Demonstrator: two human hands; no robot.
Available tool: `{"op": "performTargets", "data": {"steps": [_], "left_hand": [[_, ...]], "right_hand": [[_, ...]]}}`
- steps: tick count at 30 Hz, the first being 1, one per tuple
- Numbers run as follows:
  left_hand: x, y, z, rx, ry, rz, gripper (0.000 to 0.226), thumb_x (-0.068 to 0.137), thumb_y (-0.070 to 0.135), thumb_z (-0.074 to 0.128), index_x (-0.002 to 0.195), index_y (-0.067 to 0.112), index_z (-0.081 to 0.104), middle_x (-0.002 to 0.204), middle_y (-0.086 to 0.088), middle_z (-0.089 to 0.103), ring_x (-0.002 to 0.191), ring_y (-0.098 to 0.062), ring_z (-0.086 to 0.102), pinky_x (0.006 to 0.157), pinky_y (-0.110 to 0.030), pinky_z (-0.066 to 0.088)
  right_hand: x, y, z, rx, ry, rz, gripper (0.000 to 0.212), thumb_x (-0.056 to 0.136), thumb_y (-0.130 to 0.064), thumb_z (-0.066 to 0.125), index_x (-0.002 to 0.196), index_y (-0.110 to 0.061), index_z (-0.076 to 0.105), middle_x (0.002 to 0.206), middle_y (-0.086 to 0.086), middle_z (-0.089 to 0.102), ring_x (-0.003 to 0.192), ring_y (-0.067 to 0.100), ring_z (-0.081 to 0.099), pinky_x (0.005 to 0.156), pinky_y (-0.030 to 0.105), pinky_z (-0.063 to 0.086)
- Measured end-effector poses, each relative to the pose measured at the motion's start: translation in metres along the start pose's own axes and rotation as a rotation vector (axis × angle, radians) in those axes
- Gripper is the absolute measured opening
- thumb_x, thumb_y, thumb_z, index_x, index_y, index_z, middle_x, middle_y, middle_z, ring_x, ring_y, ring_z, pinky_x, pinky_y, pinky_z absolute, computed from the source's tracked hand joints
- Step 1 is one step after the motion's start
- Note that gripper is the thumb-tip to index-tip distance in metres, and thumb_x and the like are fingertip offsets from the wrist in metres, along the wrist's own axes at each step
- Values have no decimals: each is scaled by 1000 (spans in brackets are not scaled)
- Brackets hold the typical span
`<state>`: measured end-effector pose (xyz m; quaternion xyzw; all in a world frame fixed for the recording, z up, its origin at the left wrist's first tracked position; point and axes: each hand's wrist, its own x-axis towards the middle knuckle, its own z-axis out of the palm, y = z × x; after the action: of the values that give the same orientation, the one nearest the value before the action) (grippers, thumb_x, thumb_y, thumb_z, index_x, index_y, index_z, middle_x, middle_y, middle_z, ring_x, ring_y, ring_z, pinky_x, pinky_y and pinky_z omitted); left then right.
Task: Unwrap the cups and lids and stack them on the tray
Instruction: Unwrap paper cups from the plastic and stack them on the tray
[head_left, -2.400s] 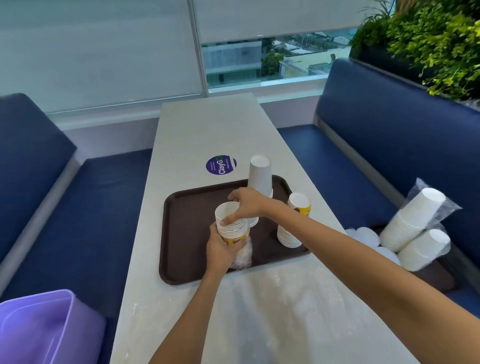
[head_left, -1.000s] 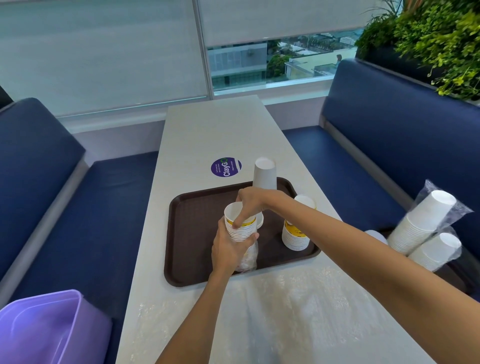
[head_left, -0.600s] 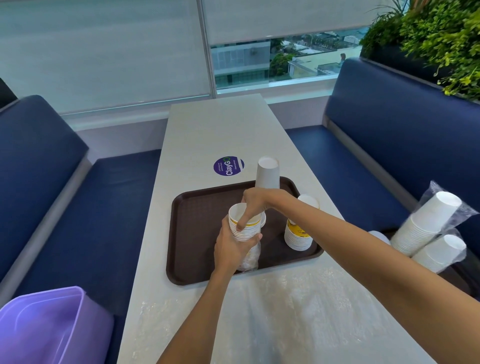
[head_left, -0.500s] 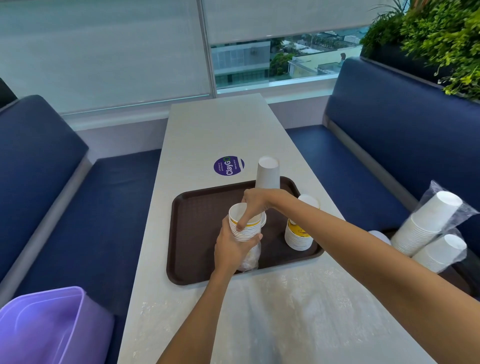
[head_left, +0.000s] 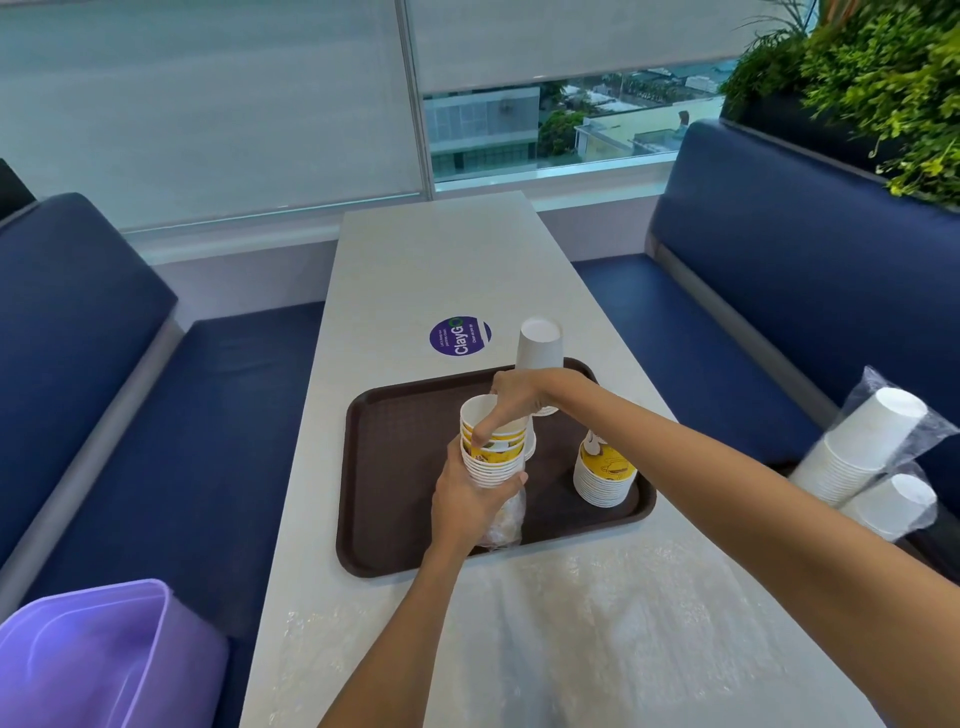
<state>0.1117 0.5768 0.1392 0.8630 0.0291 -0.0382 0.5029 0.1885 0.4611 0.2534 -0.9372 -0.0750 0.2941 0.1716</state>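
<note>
Over the brown tray (head_left: 395, 467), my left hand (head_left: 467, 506) grips the lower part of a stack of white and yellow paper cups (head_left: 493, 457), with clear plastic wrap (head_left: 506, 522) bunched below it. My right hand (head_left: 514, 402) pinches the rim of the top cups, which sit raised a little out of the stack. On the tray's right stands a short upside-down stack of yellow-printed cups (head_left: 605, 475). A tall upside-down stack of white cups (head_left: 540, 345) stands at the tray's far edge.
Two wrapped sleeves of white cups (head_left: 862, 447) lie on the blue bench at right. A purple bin (head_left: 98, 660) sits at lower left. A sheet of clear plastic (head_left: 545, 623) lies on the near table. A round purple sticker (head_left: 460, 335) is beyond the tray.
My right hand's fingers have gone into the top cup and lifted the top cups slightly, so their yellow print shows. My left hand keeps its grip on the stack.
</note>
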Motion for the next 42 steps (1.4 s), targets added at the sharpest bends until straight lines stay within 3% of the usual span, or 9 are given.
{"op": "performTargets", "data": {"steps": [5, 12, 16, 21, 24, 26, 31, 38, 42], "left_hand": [[1, 2, -1, -12, -8, 10, 85, 70, 42, 80, 139, 23, 34, 133, 4, 54, 118, -17, 55, 96, -28, 44], [2, 2, -5, -53, -13, -21, 85, 70, 38, 82, 138, 21, 34, 133, 1, 55, 118, -20, 56, 99, -34, 46], [0, 3, -7, -53, -11, -17, 86, 69, 40, 82, 138, 22, 34, 132, 2, 55, 117, -21, 56, 94, -31, 46], [-2, 5, -6, -37, -5, -22, 87, 67, 43, 82, 137, 24, 35, 131, 1, 56, 116, -22, 56, 91, -32, 47], [-1, 6, -7, -34, 3, -28, 87, 68, 40, 82, 138, 20, 34, 135, -2, 53, 121, -25, 53, 90, -30, 43], [-1, 7, -7, -43, 2, -26, 87, 69, 36, 83, 139, 18, 33, 138, -3, 51, 124, -25, 50, 96, -33, 42], [-3, 7, -4, -52, 21, -39, 89, 69, 35, 83, 140, 17, 32, 140, -4, 48, 127, -26, 47, 101, -37, 41], [-5, 7, -3, -42, 32, -41, 87, 70, 35, 82, 138, 16, 33, 139, -6, 49, 126, -27, 48, 99, -37, 42], [-6, 6, -3, -31, 36, -44, 87, 70, 35, 82, 138, 15, 32, 139, -7, 48, 126, -28, 48, 100, -38, 42]], "right_hand": [[-12, -8, -9, -20, 76, -21, 62, 87, -45, 62, 137, -15, 40, 134, 5, 52, 119, 26, 53, 88, 31, 46], [-41, -4, -42, 14, 106, -21, 74, 85, -35, 66, 144, -14, 25, 137, 8, 41, 122, 29, 45, 93, 37, 47], [-50, 12, -42, 59, -12, 100, 69, 80, -28, 72, 136, -19, 33, 124, 7, 45, 105, 29, 52, 82, 36, 55], [-51, 27, -26, 62, -124, 132, 62, 78, -30, 75, 129, -15, 42, 123, 11, 57, 103, 31, 63, 77, 31, 55], [-60, 44, -27, 221, 23, 77, 55, 80, -30, 73, 125, -15, 45, 121, 9, 56, 100, 26, 59, 81, 30, 53], [-69, 58, -26, 381, 236, 32, 55, 82, -31, 71, 128, -13, 46, 118, 6, 55, 103, 23, 54, 87, 31, 48], [-77, 96, -2, 761, 703, 67, 66, 79, -30, 75, 133, -14, 41, 114, -1, 49, 103, 18, 52, 81, 27, 42], [-77, 118, 45, 892, 768, 123, 77, 72, -15, 82, 131, -12, 33, 125, 6, 53, 105, 17, 55, 90, 37, 50], [-76, 125, 62, 840, 700, 135, 90, 69, -25, 85, 135, -17, 24, 137, 7, 45, 122, 25, 51, 102, 44, 45]]}}
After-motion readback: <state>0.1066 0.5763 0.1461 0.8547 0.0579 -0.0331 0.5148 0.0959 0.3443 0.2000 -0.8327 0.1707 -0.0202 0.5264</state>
